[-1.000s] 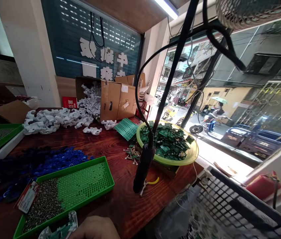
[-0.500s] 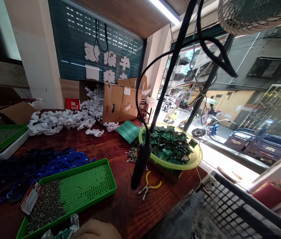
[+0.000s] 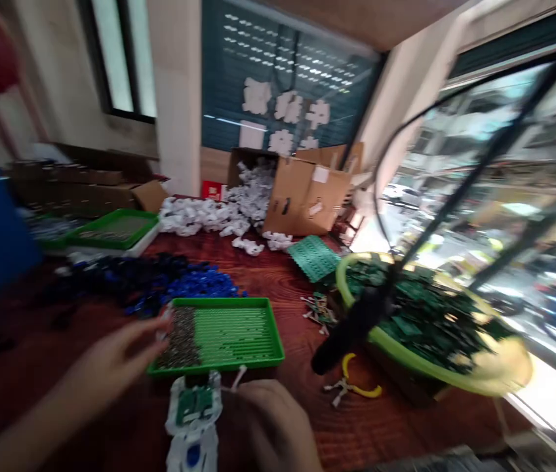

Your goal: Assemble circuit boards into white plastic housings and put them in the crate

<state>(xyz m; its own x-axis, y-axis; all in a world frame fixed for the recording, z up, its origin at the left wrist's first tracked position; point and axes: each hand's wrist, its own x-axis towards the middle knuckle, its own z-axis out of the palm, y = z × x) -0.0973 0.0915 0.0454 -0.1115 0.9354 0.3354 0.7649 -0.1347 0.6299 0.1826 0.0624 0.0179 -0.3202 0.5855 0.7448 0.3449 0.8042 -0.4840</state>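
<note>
My left hand (image 3: 128, 347) reaches over the left end of a green perforated tray (image 3: 271, 331), its fingers stretched and apart beside a heap of small screws (image 3: 179, 337). A small card stands at that end, partly behind the fingertips. My right hand (image 3: 278, 419) is curled and blurred at the front. By its fingertips a small white tip (image 3: 240, 377) sticks up; what the fingers hold is unclear. Between the hands lies an opened white plastic housing (image 3: 172, 410) with a green circuit board (image 3: 194, 403) in its upper half and a blue piece (image 3: 193, 453) in the lower.
Blue plastic parts (image 3: 204, 282) are heaped behind the tray. White shells (image 3: 194, 216) spill from a cardboard box (image 3: 307, 196). At right, yellow-handled pliers (image 3: 361, 391) lie near a yellow basin (image 3: 509, 380) of circuit boards. A black rod (image 3: 351, 334) hangs over the table.
The view has swung left and down. My left hand has come into view at the screws. The white housing and my right hand now show more fully, in front of the tray.
</note>
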